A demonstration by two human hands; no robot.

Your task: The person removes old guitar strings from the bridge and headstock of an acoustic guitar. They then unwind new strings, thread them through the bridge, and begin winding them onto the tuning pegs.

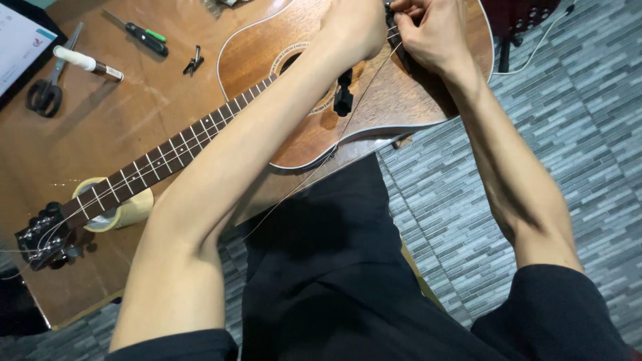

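Note:
A brown wooden acoustic guitar (394, 100) lies flat on a wooden table (100, 127), neck (154, 164) pointing lower left, headstock (43, 237) near the table's left edge. My left hand (354, 27) rests on the guitar body near the bridge. My right hand (428, 33) pinches a thin guitar string (314, 170) at the bridge, fingers closed. The loose string trails down across the body and off the table edge. A small black tool (343, 97) lies on the guitar top by the sound hole.
A roll of tape (130, 210) props the neck. Scissors (47, 87), a white tube (87, 63), a green-handled screwdriver (144, 37) and small black pins (192, 63) lie on the table. A grey tiled floor (568, 134) is at right, with a white cable (542, 40).

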